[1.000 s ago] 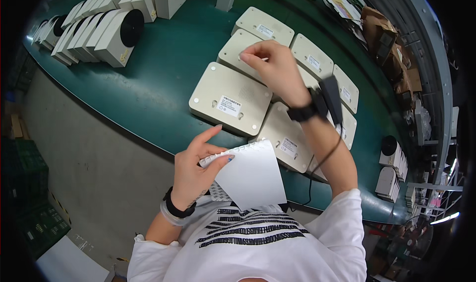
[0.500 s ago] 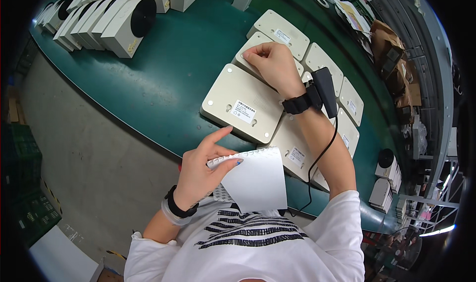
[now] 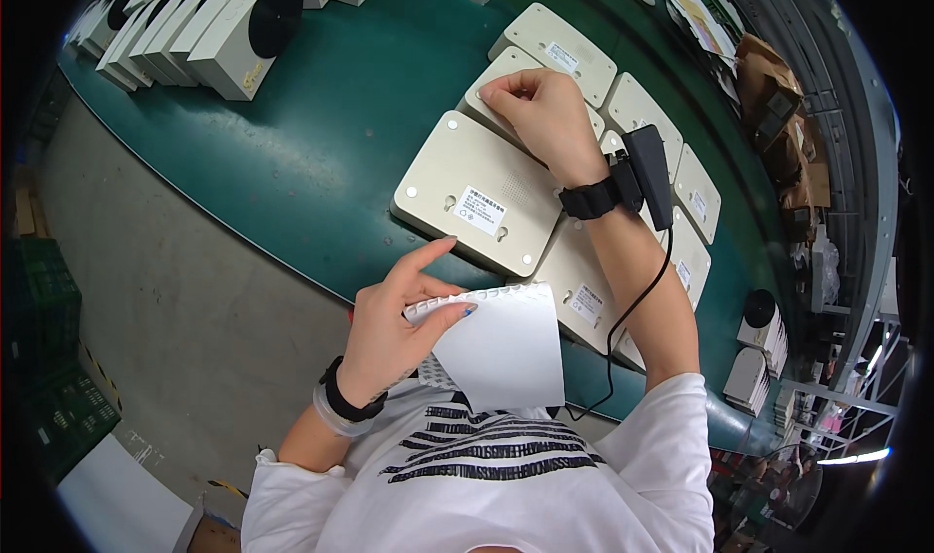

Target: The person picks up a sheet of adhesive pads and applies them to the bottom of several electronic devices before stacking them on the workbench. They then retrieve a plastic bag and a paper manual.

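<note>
My left hand (image 3: 389, 324) pinches a white backing sheet (image 3: 501, 344) between thumb and fingers, its index finger stretched out. Small clear bumps, like stick-on feet, line the sheet's upper edge. My right hand (image 3: 545, 115) is closed in a pinch, its fingertips at the left corner of a cream plastic housing (image 3: 511, 65). Whatever those fingers hold is hidden. Nearest my left index fingertip lies another cream housing (image 3: 443, 178), face down, with round white pads at its corners, a printed label (image 3: 480, 210) and keyhole slots.
Several more cream housings (image 3: 662, 115) lie close together on the green table (image 3: 350, 96). White boxy units with black discs (image 3: 275, 18) stand in rows at the far left. A black device (image 3: 647, 174) on my right wrist trails a cable. Green crates (image 3: 58, 344) stand at left.
The housings and table sit slightly shifted in the picture. My right hand stays at the same housing's corner, and my left hand keeps hold of the sheet.
</note>
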Demonstrator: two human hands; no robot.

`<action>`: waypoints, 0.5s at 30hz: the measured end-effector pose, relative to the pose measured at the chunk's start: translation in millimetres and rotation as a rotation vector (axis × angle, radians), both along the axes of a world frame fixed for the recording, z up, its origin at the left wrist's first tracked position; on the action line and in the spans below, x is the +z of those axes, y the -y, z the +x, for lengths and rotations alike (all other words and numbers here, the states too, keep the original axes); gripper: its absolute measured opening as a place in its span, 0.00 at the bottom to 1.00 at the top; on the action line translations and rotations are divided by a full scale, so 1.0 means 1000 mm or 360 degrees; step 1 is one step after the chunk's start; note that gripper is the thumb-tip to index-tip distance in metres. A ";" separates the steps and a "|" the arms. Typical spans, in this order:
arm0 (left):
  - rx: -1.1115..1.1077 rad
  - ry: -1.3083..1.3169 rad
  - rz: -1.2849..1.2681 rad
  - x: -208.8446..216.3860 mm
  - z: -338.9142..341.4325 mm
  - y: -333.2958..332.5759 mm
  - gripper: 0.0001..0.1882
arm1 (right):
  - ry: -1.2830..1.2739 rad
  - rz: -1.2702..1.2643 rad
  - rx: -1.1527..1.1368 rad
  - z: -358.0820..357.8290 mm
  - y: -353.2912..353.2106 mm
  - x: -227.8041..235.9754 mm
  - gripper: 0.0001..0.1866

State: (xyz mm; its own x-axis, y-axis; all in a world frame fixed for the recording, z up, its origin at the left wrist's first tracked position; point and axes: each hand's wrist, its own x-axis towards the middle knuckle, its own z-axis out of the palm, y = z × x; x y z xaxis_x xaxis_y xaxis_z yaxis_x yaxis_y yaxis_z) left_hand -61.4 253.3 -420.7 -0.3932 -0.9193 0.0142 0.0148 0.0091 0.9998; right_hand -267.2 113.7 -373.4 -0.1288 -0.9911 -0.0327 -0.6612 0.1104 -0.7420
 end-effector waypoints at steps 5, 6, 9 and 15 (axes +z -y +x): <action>-0.0004 -0.0003 0.0000 -0.002 0.001 0.001 0.30 | 0.0021 -0.0022 0.0038 -0.003 0.005 0.001 0.11; 0.0000 0.0005 -0.0020 -0.003 0.001 0.001 0.30 | 0.0012 -0.0015 0.0046 -0.004 0.007 0.002 0.11; 0.0001 0.0027 -0.0057 -0.001 0.000 0.000 0.30 | -0.0083 0.0152 0.0098 -0.008 0.020 0.006 0.10; 0.0036 0.0092 -0.0260 0.009 0.000 -0.009 0.29 | -0.0034 -0.0250 0.0350 0.005 -0.018 0.016 0.09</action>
